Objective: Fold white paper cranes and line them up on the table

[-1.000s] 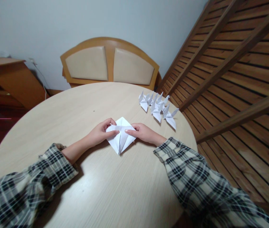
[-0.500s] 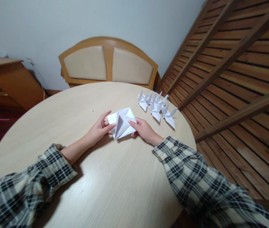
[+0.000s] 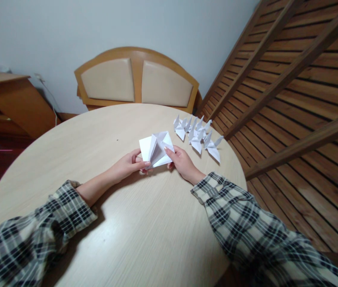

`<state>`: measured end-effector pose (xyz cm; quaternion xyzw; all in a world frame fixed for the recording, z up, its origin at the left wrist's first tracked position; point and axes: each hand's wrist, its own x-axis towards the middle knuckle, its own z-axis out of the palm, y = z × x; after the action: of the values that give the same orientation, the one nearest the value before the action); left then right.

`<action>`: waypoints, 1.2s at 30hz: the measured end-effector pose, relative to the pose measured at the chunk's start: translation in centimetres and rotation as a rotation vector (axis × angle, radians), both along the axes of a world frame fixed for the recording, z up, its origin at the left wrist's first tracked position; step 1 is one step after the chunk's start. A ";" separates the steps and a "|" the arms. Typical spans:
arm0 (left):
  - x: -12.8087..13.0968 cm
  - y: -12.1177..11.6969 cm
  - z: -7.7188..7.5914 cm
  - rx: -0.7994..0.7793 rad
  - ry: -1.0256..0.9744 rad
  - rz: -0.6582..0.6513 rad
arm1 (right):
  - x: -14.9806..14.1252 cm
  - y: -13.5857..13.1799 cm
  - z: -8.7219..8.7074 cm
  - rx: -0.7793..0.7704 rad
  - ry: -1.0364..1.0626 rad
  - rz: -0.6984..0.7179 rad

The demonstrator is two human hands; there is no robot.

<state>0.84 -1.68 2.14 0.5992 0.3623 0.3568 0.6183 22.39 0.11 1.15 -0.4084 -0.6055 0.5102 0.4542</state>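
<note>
Head view | your left hand [image 3: 131,164] and right hand [image 3: 183,162] pinch folded paper [image 3: 160,150] from both sides, likely steadying its creases

The folded sheet [image 3: 161,155] and the cranes [image 3: 197,137] were matt white paper, the tabletop [image 3: 145,223] pale, smooth grained wood with a soft sheen, the backrest panels [image 3: 107,81] apparently smooth leather or vinyl, and the sleeves [image 3: 246,219] soft woven cloth.
</note>
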 end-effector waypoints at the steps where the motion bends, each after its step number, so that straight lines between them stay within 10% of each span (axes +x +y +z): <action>1: 0.0 0.1 -0.1 -0.015 -0.003 -0.012 | 0.0 0.0 0.0 0.004 -0.003 0.000; 36: -0.1 -0.5 0.3 0.040 0.029 0.005 | -0.2 0.0 0.3 -0.047 0.009 -0.009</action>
<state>0.73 -2.15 2.47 0.6158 0.3656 0.3567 0.5999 22.20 0.07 1.41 -0.4195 -0.5895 0.5242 0.4492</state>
